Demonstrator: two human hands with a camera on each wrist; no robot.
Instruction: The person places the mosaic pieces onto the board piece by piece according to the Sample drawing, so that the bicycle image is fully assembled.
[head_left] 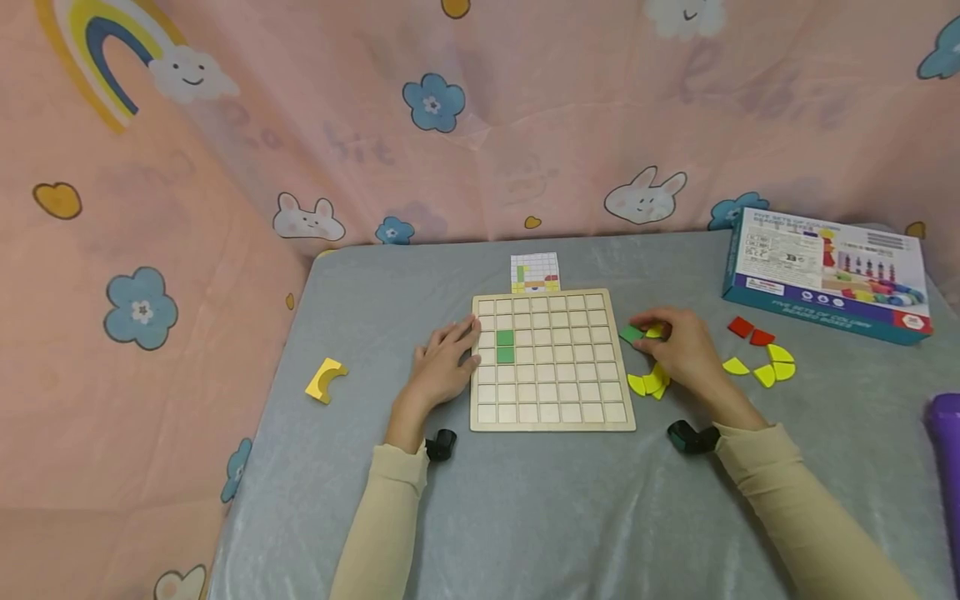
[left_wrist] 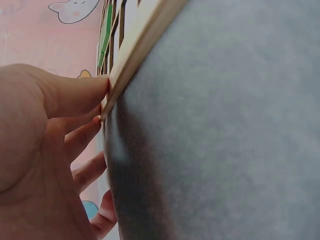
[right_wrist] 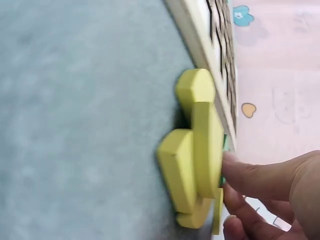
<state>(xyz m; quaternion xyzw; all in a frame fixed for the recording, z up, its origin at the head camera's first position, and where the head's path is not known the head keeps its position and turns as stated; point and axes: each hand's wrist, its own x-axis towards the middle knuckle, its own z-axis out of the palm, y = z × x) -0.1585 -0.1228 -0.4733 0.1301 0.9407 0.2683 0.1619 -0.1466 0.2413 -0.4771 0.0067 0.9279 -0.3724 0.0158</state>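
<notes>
A wooden grid board [head_left: 551, 425] lies on the grey cloth with two green square tiles [head_left: 506, 355] set in its left part. Against the board's left edge rests my left hand [head_left: 442, 365], thumb and fingertips touching the rim, fingers fairly straight. My right hand [head_left: 681, 346], just past the board's right edge, pinches a green square tile [head_left: 630, 333] between thumb and fingers. Close under that hand lie several yellow pieces [head_left: 651, 384], which look thick and overlapping in the right wrist view. The hand partly hides another yellow piece [head_left: 655, 331].
A small pattern card [head_left: 535, 273] touches the board's far edge. Red pieces [head_left: 741, 326] and yellow quarter-round pieces [head_left: 781, 353] lie to the right, before a game box [head_left: 825, 275]. Yellow arch-shaped pieces [head_left: 326, 381] sit at left; a purple object [head_left: 947, 450] at the right edge.
</notes>
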